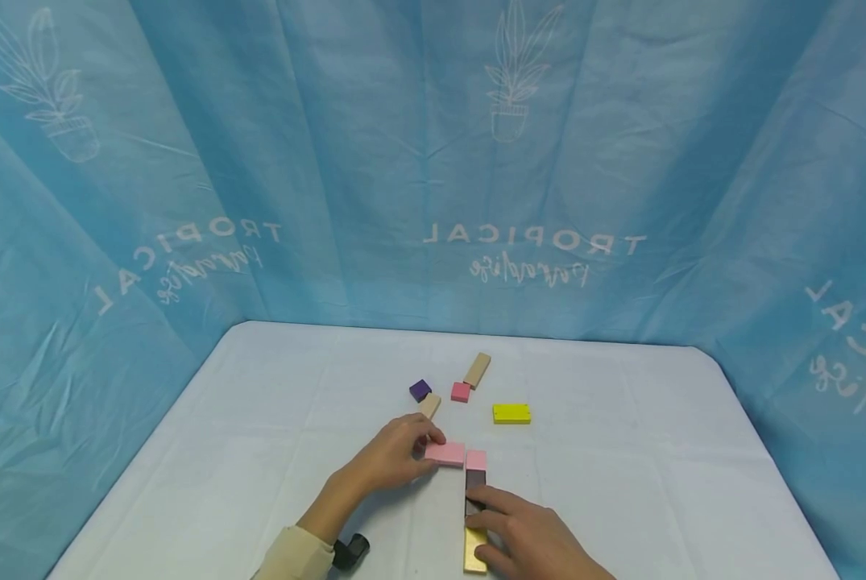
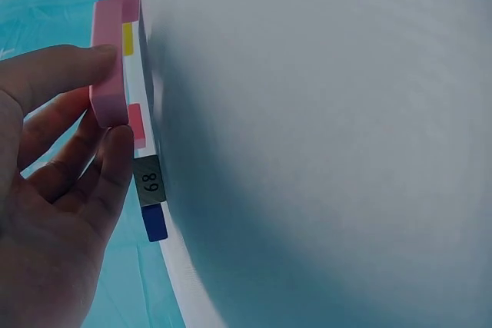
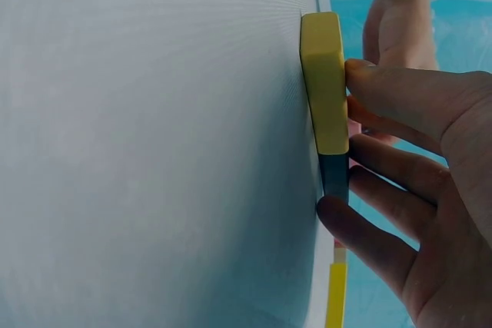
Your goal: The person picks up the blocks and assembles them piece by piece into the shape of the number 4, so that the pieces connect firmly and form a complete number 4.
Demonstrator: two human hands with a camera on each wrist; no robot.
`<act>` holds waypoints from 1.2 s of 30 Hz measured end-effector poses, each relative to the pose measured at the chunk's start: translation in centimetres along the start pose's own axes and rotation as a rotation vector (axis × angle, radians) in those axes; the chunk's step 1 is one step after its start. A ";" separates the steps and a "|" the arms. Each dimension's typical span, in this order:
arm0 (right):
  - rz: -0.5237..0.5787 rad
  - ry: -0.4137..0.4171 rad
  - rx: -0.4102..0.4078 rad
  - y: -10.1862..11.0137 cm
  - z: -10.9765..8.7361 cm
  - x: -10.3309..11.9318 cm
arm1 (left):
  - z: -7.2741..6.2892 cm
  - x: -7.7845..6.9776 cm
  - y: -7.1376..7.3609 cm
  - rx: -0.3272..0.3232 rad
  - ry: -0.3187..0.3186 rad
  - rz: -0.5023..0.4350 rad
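looking forward and down, we see a bench [image 1: 621, 459] under a smooth white covering, with blue curtains [image 1: 353, 161] hung to its left, front and right. their white print [image 1: 534, 235] shows potted plants and lettering that reads backwards to us.

the left hand [image 1: 398, 453] reaches in from a pale sleeve [image 1: 298, 554], a black device [image 1: 351, 553] at its wrist, and pinches a long pink block [image 1: 450, 456] between thumb and fingers; we cannot tell whether that block touches the bench. the right hand [image 1: 530, 536] is relaxed and spread, its fingertips resting on the gold block [image 1: 472, 541] and the dark part [image 1: 475, 478] beyond it.

we count one long pink block, set crosswise just beside one small pink block [image 1: 476, 460], which heads a line running back towards us: the dark part, then one gold block nearest. fingers cover some of the dark part, so we cannot tell if it is one piece or two. farther off lie two plain wooden blocks, one behind [image 1: 478, 370] and one in front [image 1: 430, 405], one purple block [image 1: 420, 391], one coral block [image 1: 460, 392] and one yellow block [image 1: 511, 414].
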State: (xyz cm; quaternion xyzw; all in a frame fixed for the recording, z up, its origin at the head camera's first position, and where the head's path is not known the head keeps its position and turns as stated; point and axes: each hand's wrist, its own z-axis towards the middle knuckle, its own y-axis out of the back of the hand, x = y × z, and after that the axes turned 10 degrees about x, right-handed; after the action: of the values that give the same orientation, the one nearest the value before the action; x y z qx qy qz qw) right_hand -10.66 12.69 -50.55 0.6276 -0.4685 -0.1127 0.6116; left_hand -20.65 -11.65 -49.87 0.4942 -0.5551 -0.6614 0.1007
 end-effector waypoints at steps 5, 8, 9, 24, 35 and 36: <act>-0.006 0.006 -0.006 0.0 0.0 -0.1 | 0.0 0.0 0.0 0.020 -0.003 0.008; -0.002 0.009 -0.006 0.0 0.0 -0.1 | 0.1 0.0 0.0 0.024 -0.012 0.019; 0.000 0.009 -0.005 0.0 0.0 -0.1 | 0.1 -0.1 0.0 0.024 -0.014 0.026; -0.017 0.011 -0.019 -0.1 0.0 0.0 | 0.6 -0.3 -0.4 0.043 0.017 0.081; -0.026 0.005 -0.011 0.1 -0.1 0.2 | 0.4 -0.5 -0.2 0.032 0.017 0.080; -0.023 0.001 -0.008 0.1 -0.2 0.2 | 0.4 -0.6 -0.2 0.032 0.011 0.079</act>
State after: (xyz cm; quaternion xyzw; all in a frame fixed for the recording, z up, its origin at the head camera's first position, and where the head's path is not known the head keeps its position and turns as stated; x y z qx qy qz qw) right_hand -10.47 12.67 -50.31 0.6307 -0.4602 -0.1213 0.6130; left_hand -20.59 -10.98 -49.74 0.4772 -0.5841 -0.6452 0.1218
